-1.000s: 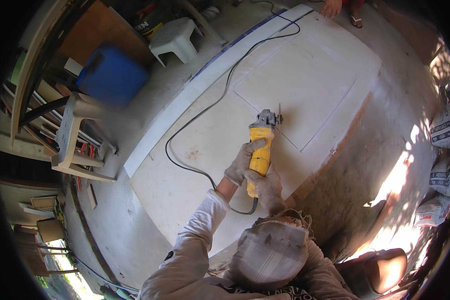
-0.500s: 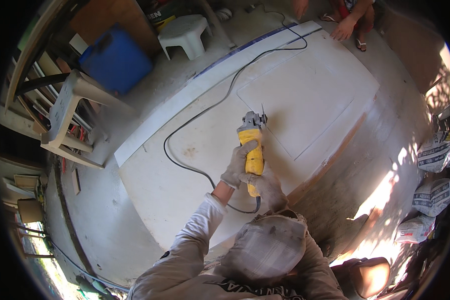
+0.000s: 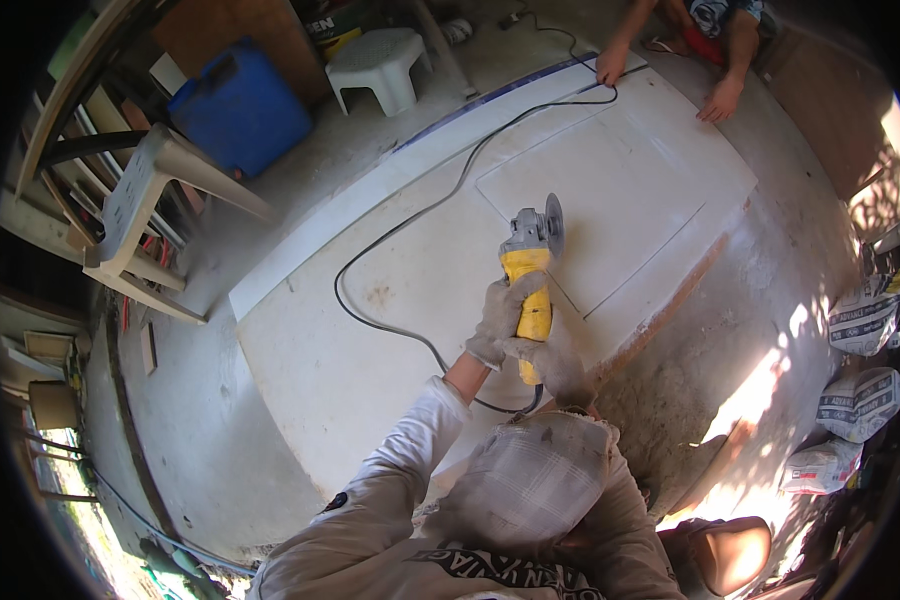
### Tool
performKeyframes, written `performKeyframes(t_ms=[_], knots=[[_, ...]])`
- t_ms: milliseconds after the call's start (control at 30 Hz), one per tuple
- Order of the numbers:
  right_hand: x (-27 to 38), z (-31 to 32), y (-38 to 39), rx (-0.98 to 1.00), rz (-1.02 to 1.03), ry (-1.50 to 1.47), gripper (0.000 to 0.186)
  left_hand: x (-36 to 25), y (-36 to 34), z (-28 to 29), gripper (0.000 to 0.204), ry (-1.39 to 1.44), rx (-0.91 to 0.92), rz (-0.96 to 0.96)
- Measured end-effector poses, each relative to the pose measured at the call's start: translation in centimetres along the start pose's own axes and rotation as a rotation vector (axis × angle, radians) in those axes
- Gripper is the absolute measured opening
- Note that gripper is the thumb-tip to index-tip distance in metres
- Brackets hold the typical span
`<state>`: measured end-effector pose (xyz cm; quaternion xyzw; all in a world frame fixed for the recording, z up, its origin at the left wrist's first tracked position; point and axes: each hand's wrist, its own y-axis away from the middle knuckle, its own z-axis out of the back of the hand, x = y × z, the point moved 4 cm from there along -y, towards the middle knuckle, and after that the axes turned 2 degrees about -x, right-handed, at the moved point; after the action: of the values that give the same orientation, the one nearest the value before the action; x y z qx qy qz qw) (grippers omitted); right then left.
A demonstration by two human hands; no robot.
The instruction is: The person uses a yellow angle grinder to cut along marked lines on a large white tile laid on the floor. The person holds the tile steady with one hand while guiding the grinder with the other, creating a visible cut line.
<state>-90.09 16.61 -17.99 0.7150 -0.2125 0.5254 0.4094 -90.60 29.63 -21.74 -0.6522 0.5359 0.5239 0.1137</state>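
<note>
Both my gloved hands are wrapped round a yellow angle grinder [image 3: 535, 322] with a grey head and a thin upright disc. My left hand [image 3: 500, 312] grips the body behind the head; my right hand [image 3: 555, 370] closes on the rear end, near the cord. Below lies a large whitish board [image 3: 340, 370] with a rectangle of thin dark lines on it. The disc sits over the area inside those lines; whether it touches the board I cannot tell. A black power cord [image 3: 395, 222] loops from the grinder across the board to the far edge.
Another person's hands [image 3: 613, 66] rest at the board's far right corner. Far left stand a white stool [image 3: 375, 62], a blue jug [image 3: 240, 110] and a beige plastic chair [image 3: 135, 205]. Several filled bags [image 3: 863, 403] lie at right. A plaid cloth [image 3: 540, 465] covers part of the lower view.
The grinder and both my hands have shifted slightly right, and its disc has turned to show more of its face. The other person's hands have come onto the board's far corner.
</note>
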Motion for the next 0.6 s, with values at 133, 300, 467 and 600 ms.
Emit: performKeyframes(t_ms=[133, 300, 467, 600], knots=[[3.5, 0.7, -2.0, 0.151, -0.005, 0.170, 0.071, -1.4, -0.7, -0.9, 0.037, 0.118, -0.024, -0.060], [9.3, 3.4, -3.3, 0.169, -0.123, 0.599, 0.074, -3.9, -1.4, -4.3, 0.039, 0.354, 0.050, -0.077], [15.6, 6.9, -2.0, -0.020, 0.010, 0.932, 0.080, -5.5, -1.4, -11.2, 0.038, 0.614, 0.230, -0.059], [18.7, 10.9, -1.6, -0.138, 0.093, 1.078, 0.074, -6.5, -2.5, -16.6, 0.035, 0.603, 0.338, -0.071]])
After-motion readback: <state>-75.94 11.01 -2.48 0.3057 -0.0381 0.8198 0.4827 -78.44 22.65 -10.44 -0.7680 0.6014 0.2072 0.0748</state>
